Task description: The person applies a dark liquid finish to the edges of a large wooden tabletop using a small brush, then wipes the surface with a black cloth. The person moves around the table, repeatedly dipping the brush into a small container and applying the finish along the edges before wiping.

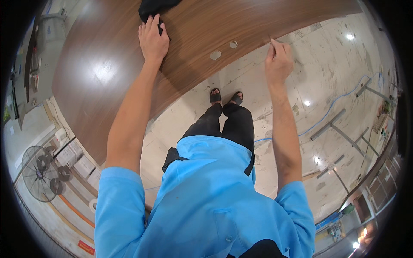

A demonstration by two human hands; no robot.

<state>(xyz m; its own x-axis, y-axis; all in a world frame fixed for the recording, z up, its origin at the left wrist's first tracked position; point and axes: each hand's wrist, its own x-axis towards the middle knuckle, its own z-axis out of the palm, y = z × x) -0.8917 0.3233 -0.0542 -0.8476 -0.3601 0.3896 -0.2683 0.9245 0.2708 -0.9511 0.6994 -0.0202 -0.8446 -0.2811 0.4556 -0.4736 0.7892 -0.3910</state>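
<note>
A brown wood-grain board spans the upper part of the head view. At its far side my left hand lies with fingers stretched out, the fingertips touching a dark black thing that looks like cloth or a bag. Part of that black thing shows beside and under my fingers. My right hand is at the board's near right edge, thumb and forefinger pinched together. Whatever sits in that pinch is too small to make out. Two pale round holes, one larger than the other, lie between my hands.
A blue hose runs over the stained pale floor on the right, near grey metal frames. A standing fan and white containers are at the left. My sandalled feet stand close to the board's edge.
</note>
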